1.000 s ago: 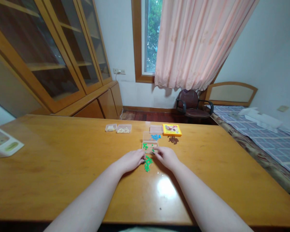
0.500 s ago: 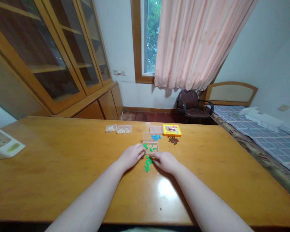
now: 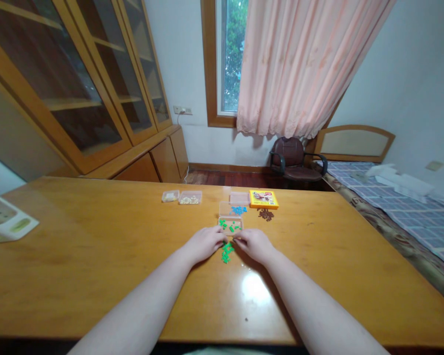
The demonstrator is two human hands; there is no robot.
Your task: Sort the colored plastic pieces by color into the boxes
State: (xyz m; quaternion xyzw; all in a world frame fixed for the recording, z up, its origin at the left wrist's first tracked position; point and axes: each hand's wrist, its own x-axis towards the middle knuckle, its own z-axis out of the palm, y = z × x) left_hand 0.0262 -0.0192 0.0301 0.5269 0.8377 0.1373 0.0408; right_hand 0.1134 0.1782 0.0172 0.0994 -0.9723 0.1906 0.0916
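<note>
My left hand [image 3: 209, 242] rests at the left of a small pile of green toy bricks [image 3: 226, 253], its fingers bent together at the pile's far end. Opposite it, my right hand [image 3: 253, 243] has thumb and forefinger pinched close to the same bricks. What either hand pinches is too small to make out. Just beyond the fingertips lies a clear plastic box [image 3: 241, 226] with several green bricks inside. Behind that box, blue pieces [image 3: 239, 210] lie by a clear lid [image 3: 225, 209].
Brown pieces [image 3: 265, 215] lie in front of a yellow box [image 3: 264, 199]. Two clear containers, one with pale pieces [image 3: 190, 200], stand at the back left of the wooden table [image 3: 107, 256]. A white plastic object [image 3: 22, 229] is at the far left.
My left hand has shifted right and slightly toward me, away from the box's edge to the pile. My right hand has moved slightly, its fingertips now nearer the box's front.
</note>
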